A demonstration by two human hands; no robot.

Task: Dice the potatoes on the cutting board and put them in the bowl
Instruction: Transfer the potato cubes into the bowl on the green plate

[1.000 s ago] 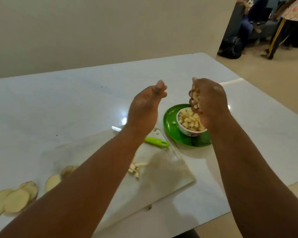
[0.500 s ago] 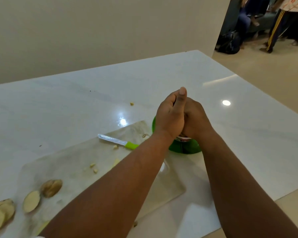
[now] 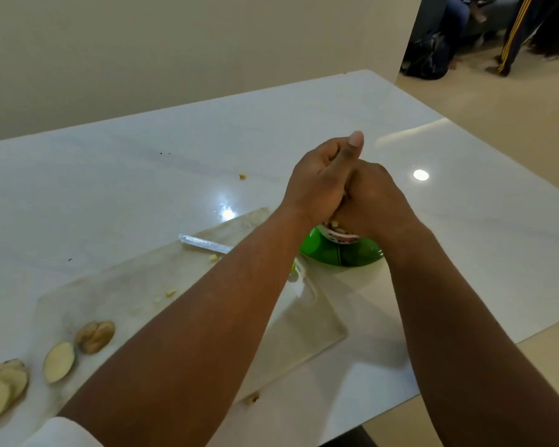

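We have both hands together right over the bowl [image 3: 342,236]. Our left hand [image 3: 320,179] is pressed against our right hand [image 3: 373,196], left thumb sticking straight up, palms facing each other. Fingers on both look curled inward, but whether they grip any potato we cannot tell; the palms hide it. A few pale potato cubes [image 3: 333,224] peek out just under the hands at the bowl's rim. The bowl sits on a green plate [image 3: 339,253], just beside the far right corner of the cutting board [image 3: 136,285]. On the board, the knife [image 3: 204,244] lies with its blade showing and its handle under our left forearm. Stray bits [image 3: 171,292] dot the board's middle. Potato slices [image 3: 58,361] wait at the near left end, one brown-skinned end piece [image 3: 96,336] beside them. One loose cube [image 3: 242,176] sits on the white table [image 3: 142,175] beyond.
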